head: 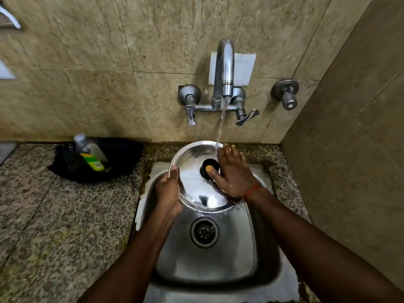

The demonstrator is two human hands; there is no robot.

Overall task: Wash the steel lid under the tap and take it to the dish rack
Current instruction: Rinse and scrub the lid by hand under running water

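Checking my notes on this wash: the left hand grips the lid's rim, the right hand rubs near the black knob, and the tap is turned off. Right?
Not quite. The tap is running: the head view shows water falling onto the lid. The rest holds: the left hand grips the rim, and the right hand rubs near the black knob.

tap (pixel 224 68) close above steel lid (pixel 196 180), sink (pixel 207 270) basin below open

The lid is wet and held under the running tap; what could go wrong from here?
1. The lid may slip: the left hand grips only its rim, and the right hand lies flat beside the knob.
2. Water hitting the tilted lid could splash onto the counter.
3. No dish rack is in view, so carrying the lid there may drip.
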